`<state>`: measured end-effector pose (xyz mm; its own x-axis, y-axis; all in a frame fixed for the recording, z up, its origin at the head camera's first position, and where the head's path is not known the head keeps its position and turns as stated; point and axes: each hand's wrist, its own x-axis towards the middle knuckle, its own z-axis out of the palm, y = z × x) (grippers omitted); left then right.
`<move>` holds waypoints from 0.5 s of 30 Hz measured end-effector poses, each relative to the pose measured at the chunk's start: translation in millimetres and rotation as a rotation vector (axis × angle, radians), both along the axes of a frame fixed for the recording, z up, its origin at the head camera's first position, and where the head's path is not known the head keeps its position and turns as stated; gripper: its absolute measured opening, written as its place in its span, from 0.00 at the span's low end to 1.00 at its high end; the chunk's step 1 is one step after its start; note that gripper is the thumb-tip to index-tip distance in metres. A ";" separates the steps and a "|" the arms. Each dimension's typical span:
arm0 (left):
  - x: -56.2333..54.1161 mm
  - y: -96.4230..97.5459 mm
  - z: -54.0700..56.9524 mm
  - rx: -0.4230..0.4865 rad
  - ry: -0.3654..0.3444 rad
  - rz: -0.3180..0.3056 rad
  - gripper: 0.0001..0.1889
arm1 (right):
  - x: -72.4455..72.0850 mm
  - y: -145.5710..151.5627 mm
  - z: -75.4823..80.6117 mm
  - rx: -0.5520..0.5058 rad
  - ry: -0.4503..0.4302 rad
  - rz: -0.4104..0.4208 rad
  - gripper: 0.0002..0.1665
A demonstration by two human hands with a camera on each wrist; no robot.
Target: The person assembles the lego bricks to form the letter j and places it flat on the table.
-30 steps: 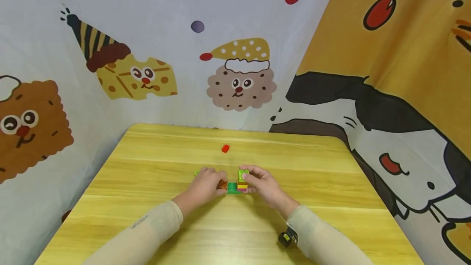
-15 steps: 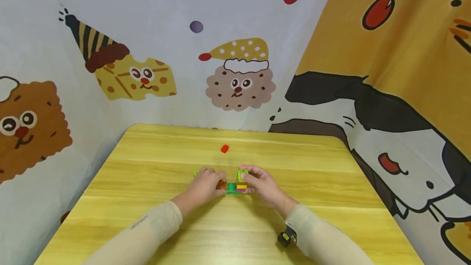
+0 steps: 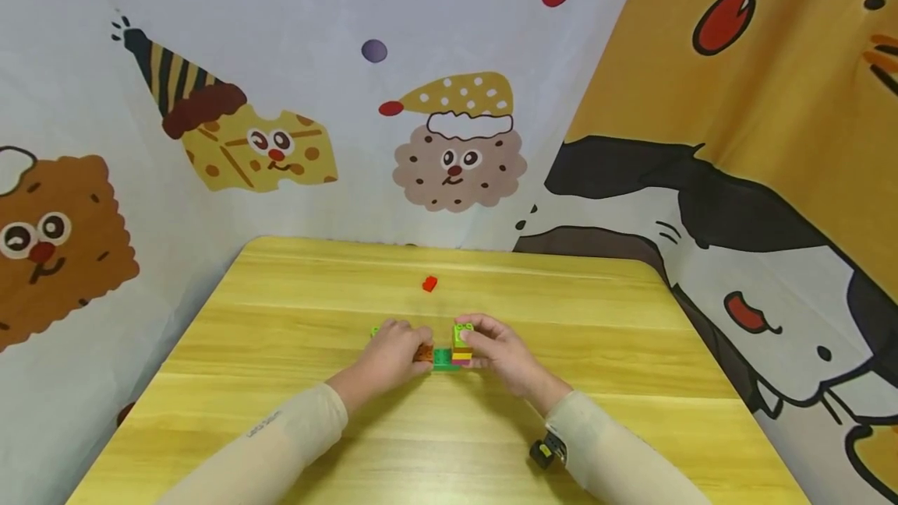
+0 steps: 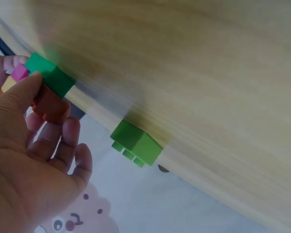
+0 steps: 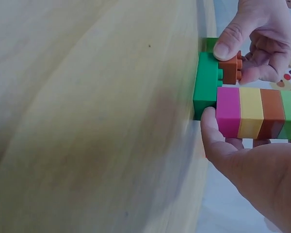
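Note:
A long green toy brick [image 5: 207, 80] lies on the table, with a brown brick [image 5: 229, 70] on its left end. My left hand [image 3: 389, 357] pinches the brown brick, its thumb also touching the green one in the left wrist view. At the green brick's right end stands an upright stack of bricks [image 5: 252, 114]: pink, yellow, brown and light green from the bottom up. My right hand [image 3: 508, 357] grips this stack between thumb and fingers. Whether the pink brick is fully pressed onto the green studs, I cannot tell.
A separate light green brick [image 4: 136, 141] sits on the table just beyond my left hand, mostly hidden in the head view. Farther back lies a small red brick [image 3: 430, 284]. The wooden table [image 3: 316, 279] ends at a printed cloth backdrop [image 3: 365, 201].

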<state>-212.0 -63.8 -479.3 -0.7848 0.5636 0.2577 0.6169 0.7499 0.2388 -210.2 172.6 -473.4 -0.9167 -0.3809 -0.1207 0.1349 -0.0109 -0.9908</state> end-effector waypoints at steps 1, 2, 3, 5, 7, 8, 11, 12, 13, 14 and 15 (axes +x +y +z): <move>0.2 -0.1 0.2 -0.005 0.003 0.001 0.14 | 0.2 -0.5 0.9 0.008 0.003 0.000 0.21; 0.5 -0.3 0.3 -0.011 0.005 0.002 0.14 | 0.8 -1.0 2.1 0.010 0.002 -0.001 0.21; 0.6 -0.5 0.5 -0.017 0.005 0.003 0.14 | 1.4 -1.6 3.2 0.017 0.004 0.000 0.22; 1.0 -1.0 0.5 -0.028 0.004 0.005 0.14 | 2.6 -2.7 5.0 0.025 0.007 0.005 0.24; 1.9 -1.7 1.2 -0.031 -0.002 0.003 0.15 | 3.6 -3.3 6.1 0.025 0.005 0.013 0.26; 2.3 -2.4 1.3 -0.032 -0.004 0.000 0.16 | 4.0 -3.4 6.5 0.023 0.002 0.019 0.27; 3.5 -6.7 2.7 -0.014 -0.002 0.001 0.21 | 3.5 -3.3 5.8 0.018 -0.004 0.036 0.27; 4.1 -9.2 4.0 -0.007 -0.003 0.004 0.22 | 3.1 -3.1 5.4 0.018 -0.005 0.039 0.27; 4.5 -12.2 5.1 -0.002 -0.007 0.009 0.24 | 2.8 -2.9 4.9 0.018 -0.007 0.041 0.27; 4.7 -15.8 6.3 0.003 -0.012 0.017 0.26 | 2.4 -2.7 4.5 0.018 -0.007 0.042 0.27; 4.8 -19.9 7.6 0.010 -0.022 0.026 0.27 | 2.2 -2.5 4.1 0.017 -0.009 0.042 0.28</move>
